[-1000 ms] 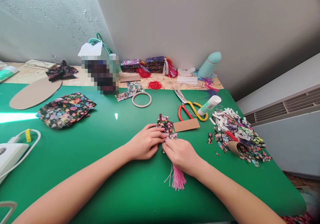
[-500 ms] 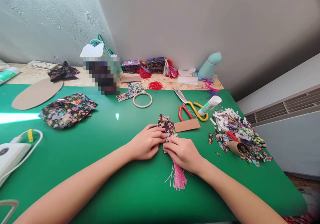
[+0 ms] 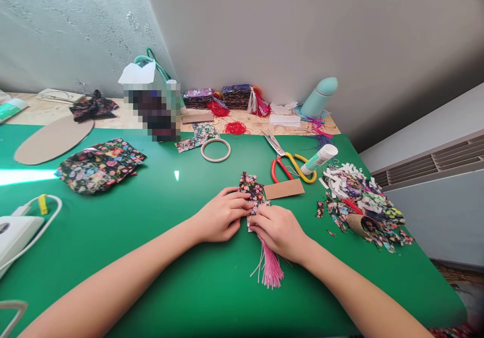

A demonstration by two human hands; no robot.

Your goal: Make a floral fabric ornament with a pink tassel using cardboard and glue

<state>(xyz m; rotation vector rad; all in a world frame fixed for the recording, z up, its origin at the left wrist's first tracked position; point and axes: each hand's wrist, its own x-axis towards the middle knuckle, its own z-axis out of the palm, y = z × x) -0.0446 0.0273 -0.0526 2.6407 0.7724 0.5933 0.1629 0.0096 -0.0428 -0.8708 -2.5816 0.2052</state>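
Note:
On the green mat a small black floral fabric strip [image 3: 250,186] lies partly under both hands. My left hand [image 3: 223,214] presses on its left edge with curled fingers, the thumb below. From the right, my right hand [image 3: 280,232] pinches the lower part of the strip, its fingertips close to those of the left. Those fingers hide much of the strip's lower end. A pink tassel [image 3: 271,267] fans out below the right hand; where it joins the strip is hidden. A brown card strip [image 3: 284,189] lies just right of the fabric.
Beyond the card are scissors [image 3: 275,144] with red and yellow handles and a glue stick [image 3: 319,159]. Fabric scraps [image 3: 368,202] heap at the right. A tape roll [image 3: 215,158], floral cloth [image 3: 100,166], oval board [image 3: 53,139] and white power strip [image 3: 18,237] lie leftward.
The view has shifted very slightly. Both hands stay in nearly the same place on the fabric strip, with the right fingers moving only a little.

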